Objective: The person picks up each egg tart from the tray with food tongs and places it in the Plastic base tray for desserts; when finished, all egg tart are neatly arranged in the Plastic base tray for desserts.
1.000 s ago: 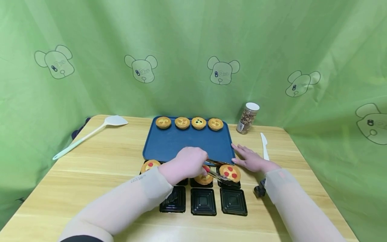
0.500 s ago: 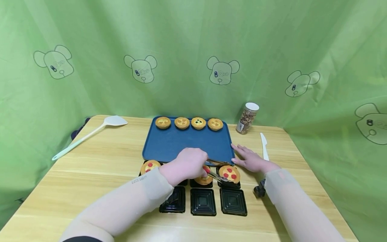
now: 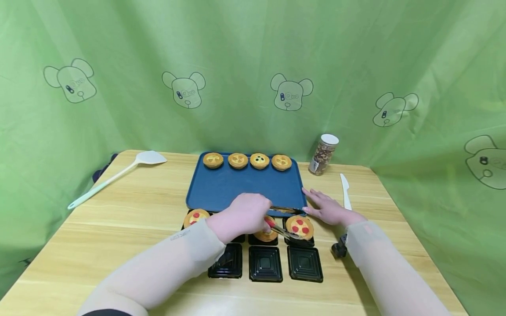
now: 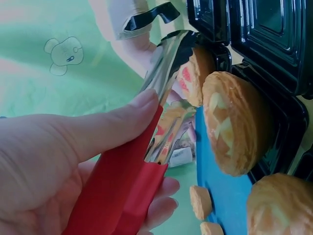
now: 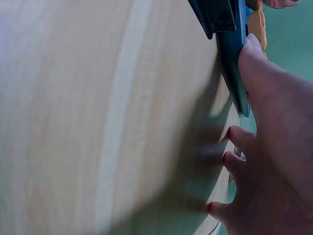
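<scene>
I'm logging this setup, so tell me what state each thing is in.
Left hand: gripping tongs
Tongs: spread either side of the rightmost red-topped tart
Right hand: fingers spread, thumb at blue tray
Blue tray: four tarts along far edge
Visible black containers: open
Jar: capped
White spatula: lying on table
White knife: lying on table
</scene>
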A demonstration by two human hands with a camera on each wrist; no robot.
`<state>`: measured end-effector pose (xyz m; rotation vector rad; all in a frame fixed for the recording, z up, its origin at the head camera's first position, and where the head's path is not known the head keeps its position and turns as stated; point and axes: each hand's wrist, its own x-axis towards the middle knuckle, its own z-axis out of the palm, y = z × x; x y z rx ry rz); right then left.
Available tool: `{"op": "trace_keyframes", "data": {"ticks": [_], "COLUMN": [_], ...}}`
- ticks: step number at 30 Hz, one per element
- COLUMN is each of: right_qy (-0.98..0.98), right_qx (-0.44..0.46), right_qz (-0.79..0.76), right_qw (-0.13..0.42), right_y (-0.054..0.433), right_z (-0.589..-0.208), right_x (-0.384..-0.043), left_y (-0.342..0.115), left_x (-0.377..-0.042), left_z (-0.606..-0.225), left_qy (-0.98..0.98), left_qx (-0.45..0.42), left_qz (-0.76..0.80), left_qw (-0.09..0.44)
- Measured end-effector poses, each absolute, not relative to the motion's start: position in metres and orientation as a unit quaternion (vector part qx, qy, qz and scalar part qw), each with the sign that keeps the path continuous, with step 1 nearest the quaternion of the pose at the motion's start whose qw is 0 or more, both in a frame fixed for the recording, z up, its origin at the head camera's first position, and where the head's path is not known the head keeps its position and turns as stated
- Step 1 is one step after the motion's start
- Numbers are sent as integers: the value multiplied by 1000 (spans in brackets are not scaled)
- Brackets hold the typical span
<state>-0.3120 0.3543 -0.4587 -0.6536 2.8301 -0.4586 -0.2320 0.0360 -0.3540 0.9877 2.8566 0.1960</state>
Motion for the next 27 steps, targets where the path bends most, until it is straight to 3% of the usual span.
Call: {"op": "trace_keyframes", "data": {"ticks": [9,27], "right_qy": [955,955], "right_qx": [-231,-225], "right_qz": [-159,-163], "right_qw": [93,102], "right_y": [352,355], "right_z": [-454,-458], "right_x": [-310,-312], "left_y": [2,-156], "left_x": [-241,-331], "left_z": [-338,-324], "left_qy": [951,982], "left_qx": [287,61], "left_qz": [109,179], "left_qw": [30,-3]}}
